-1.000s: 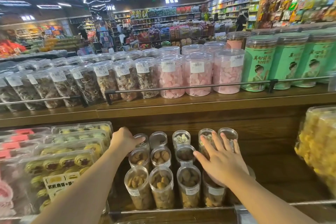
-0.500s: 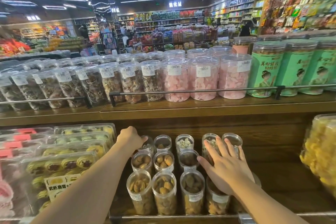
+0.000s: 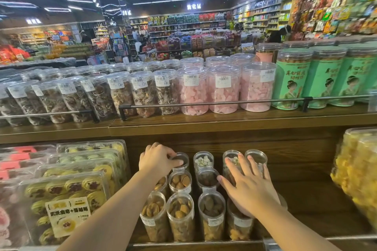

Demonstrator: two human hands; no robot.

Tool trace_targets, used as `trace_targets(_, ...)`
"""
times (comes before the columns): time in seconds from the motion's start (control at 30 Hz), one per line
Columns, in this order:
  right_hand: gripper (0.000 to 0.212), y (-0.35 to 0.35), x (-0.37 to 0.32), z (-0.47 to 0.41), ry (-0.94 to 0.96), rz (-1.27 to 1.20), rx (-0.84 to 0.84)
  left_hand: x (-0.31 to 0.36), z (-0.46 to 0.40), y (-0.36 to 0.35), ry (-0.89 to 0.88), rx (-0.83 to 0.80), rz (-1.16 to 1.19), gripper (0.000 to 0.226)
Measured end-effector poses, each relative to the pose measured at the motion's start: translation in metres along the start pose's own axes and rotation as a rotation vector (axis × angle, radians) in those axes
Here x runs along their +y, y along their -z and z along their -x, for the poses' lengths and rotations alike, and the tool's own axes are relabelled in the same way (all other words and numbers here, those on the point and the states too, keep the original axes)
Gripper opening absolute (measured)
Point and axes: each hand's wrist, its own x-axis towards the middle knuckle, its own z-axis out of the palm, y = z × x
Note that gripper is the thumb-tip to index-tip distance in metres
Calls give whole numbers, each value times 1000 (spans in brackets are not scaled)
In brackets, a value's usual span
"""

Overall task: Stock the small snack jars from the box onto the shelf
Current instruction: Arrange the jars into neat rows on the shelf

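Note:
Several small clear snack jars (image 3: 180,216) stand in rows on the lower wooden shelf (image 3: 310,193). My left hand (image 3: 158,160) reaches to the back left of the group, fingers curled over the lid of a back-row jar (image 3: 181,158). My right hand (image 3: 247,186) lies flat with straight, spread fingers on top of the right-hand jars, covering their lids. A jar of pale nuts (image 3: 203,161) stands between my hands at the back. No box is in view.
Trays of yellow pastries (image 3: 67,195) sit to the left, bags of yellow snacks (image 3: 359,173) to the right. A metal rail (image 3: 193,242) runs along the shelf front. The upper shelf holds big jars of pink candy (image 3: 224,89) and green-labelled jars (image 3: 291,79).
The view has tilted up a little, so the hands sit lower in frame. My left hand's fingers have reached further over the back jar. My right hand stays on the jar tops.

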Motion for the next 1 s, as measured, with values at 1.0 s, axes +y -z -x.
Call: trace_targets(1.0,79,2,0,5,9,-29,-13,-44,65,21,396,-206,638,14)
